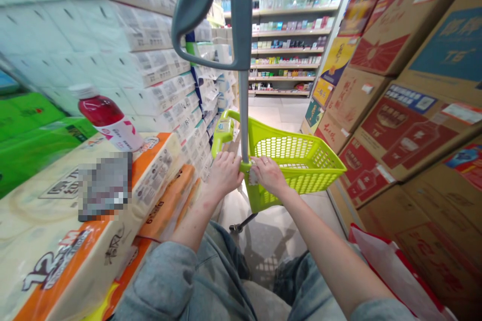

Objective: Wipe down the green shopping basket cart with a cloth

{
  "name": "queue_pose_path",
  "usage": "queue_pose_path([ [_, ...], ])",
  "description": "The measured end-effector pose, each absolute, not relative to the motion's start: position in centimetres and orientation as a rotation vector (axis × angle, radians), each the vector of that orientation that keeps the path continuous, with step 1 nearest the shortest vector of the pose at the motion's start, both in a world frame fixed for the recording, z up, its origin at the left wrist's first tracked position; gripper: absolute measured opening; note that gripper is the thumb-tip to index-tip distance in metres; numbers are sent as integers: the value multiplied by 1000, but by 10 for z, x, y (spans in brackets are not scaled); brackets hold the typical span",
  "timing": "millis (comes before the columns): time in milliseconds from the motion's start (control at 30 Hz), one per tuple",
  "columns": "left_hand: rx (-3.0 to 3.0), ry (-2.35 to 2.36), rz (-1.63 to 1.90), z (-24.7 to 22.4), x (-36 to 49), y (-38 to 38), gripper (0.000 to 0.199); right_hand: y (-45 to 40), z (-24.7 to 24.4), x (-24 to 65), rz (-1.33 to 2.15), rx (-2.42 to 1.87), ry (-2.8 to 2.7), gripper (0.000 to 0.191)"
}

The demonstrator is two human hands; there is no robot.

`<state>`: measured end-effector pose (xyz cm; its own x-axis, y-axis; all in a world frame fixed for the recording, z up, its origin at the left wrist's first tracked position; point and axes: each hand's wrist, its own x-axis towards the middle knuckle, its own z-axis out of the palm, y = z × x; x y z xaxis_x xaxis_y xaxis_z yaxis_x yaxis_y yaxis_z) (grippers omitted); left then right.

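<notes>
A lime-green shopping basket [297, 180] with perforated sides stands in front of me, with a grey pole [244, 110] and a dark grey loop handle [241, 20] rising from its near side. My left hand [226, 173] is closed over the basket's near rim, left of the pole. On the pole's other side, my right hand [268, 175] presses a small crumpled whitish wipe or tissue [253, 174] against the rim. Part of that wipe is hidden under the fingers. The visible inside of the basket shows no goods.
Tissue packs [86, 256] at my left bear a red drink bottle [109, 120] and a blurred-out flat dark object [107, 185]. White paper packs [150, 30] are stacked behind. Cardboard cartons [406, 125] line the right. Shelves [289, 50] stand ahead; a red-edged white bag [395, 266] is lower right.
</notes>
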<state>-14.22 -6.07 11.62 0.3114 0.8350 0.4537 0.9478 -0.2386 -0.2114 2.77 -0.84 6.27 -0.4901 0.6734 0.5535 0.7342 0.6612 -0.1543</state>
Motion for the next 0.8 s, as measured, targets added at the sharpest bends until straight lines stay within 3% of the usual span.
queue_pose_path([
  [133, -2285, -1575, -297, 127, -150, -51, 24, -1, 63, 33, -49, -1023, -2307, 36],
  [433, -2430, -1628, -82, 142, -151, -28, 66, 9, 56, 49, 30, -1125, -2312, 39],
  [633, -2453, -1611, -71, 140, -146, -27, 72, 3, 58, 40, -1, -1462, -2163, 41],
  [800, -2437, -1628, -47, 142, -143, -29, 76, -19, 64, 9, -88, -1419, -2005, 36],
])
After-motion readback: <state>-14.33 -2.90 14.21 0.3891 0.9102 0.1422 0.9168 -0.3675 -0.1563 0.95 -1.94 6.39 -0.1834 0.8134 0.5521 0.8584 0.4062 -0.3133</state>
